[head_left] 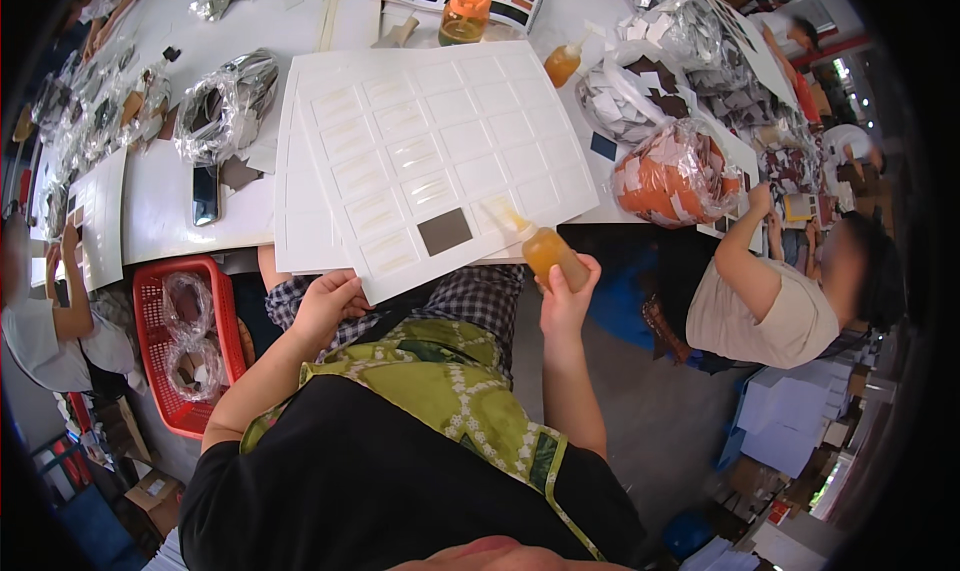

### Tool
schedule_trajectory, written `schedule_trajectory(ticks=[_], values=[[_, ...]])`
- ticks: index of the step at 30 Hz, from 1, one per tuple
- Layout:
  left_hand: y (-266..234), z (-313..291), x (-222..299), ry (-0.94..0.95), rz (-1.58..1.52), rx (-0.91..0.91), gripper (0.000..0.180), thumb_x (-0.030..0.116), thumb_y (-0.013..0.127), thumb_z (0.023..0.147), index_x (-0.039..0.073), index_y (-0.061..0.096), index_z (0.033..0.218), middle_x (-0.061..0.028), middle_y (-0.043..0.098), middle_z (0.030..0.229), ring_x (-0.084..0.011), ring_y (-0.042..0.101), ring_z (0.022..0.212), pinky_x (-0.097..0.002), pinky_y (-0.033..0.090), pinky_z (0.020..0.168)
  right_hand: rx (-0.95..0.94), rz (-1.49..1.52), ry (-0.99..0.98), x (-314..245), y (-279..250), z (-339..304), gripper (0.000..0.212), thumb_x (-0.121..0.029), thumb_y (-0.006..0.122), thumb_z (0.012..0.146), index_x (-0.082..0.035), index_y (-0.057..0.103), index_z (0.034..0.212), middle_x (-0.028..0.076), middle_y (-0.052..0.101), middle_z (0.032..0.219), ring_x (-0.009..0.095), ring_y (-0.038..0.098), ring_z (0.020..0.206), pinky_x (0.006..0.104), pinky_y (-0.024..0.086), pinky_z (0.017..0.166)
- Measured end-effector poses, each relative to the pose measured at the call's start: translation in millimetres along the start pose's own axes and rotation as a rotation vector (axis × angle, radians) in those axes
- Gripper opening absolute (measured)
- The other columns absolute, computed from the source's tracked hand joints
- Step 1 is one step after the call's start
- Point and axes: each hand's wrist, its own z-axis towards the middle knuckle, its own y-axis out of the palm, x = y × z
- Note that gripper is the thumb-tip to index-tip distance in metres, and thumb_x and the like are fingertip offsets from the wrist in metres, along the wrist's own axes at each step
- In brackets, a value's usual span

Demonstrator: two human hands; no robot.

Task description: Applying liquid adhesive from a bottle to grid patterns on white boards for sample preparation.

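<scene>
A white card (480, 121) with a grid of rectangular frames lies tilted on the table over other white sheets (290, 191). Its near edge juts out over my lap. Streaks of glue shine in the left-hand columns of frames, and one frame in the nearest row bears a dark grey-brown swatch (444, 232). My left hand (332, 303) is closed on the card's near left corner. In my right hand (570, 296) is a squeeze bottle of amber glue (548, 253), its pale nozzle pointing at the card just right of the swatch.
A phone (206, 193) and a bagged ring of swatches (225, 106) lie to the left. Farther back stand an orange-topped jar (465, 16) and another glue bottle (565, 63). Bagged orange swatches (675, 176) sit at right. A red basket (185, 411) is below; co-workers sit both sides.
</scene>
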Motion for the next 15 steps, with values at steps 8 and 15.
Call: schedule_trajectory(ticks=[8, 15], values=[[3.0, -2.2, 0.6, 0.018, 0.021, -0.004, 0.014, 0.015, 0.053, 0.093, 0.003, 0.06, 0.094, -0.0033, 0.064, 0.078, -0.01, 0.061, 0.069, -0.0222, 0.049, 0.062, 0.077, -0.031, 0.123, -22.3, -20.9, 5.1, 0.043, -0.003, 0.063, 0.083, -0.012, 0.037, 0.116, 0.008, 0.049, 0.114, 0.02, 0.054, 0.099, 0.0341, 0.051, 0.073], [-33.3, -16.6, -12.6, 0.135, -0.069, 0.097, 0.011, 0.012, 0.054, 0.092, 0.004, 0.061, 0.09, 0.0002, 0.06, 0.071, -0.0081, 0.055, 0.061, -0.0222, 0.047, 0.058, -0.033, 0.217, 0.244, -20.5, -6.4, -13.5, 0.041, -0.005, 0.065, 0.083, -0.013, 0.04, 0.114, 0.007, 0.05, 0.113, 0.02, 0.053, 0.102, 0.035, 0.05, 0.075]])
